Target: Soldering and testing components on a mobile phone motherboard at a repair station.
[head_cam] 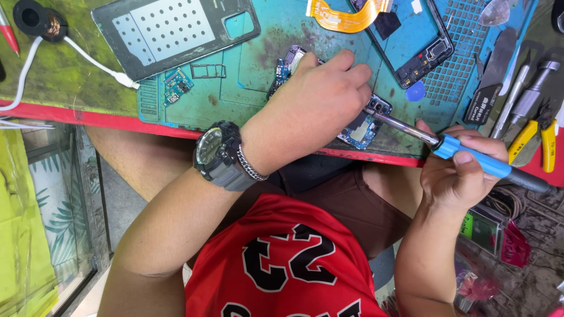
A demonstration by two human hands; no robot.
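My left hand (320, 100), with a dark watch and a chain bracelet on the wrist, rests fingers-down on a small blue circuit board (359, 134) lying on the teal work mat (247, 70) near the table's front edge. It covers most of the board, and another end of the board pokes out at the hand's far side. My right hand (464, 176) grips the blue handle of a soldering iron (477, 159). The iron's metal shaft reaches left to the board, with its tip hidden beside my left fingers.
On the mat lie a grey phone back cover (170, 32), an opened phone frame (411, 41), an orange flex cable (346, 14), a tiny board (176, 85), a card tray (208, 71) and a blue pick (415, 91). Metal tools (517, 94) and yellow pliers (546, 141) are at right; a white cable (88, 58) at left.
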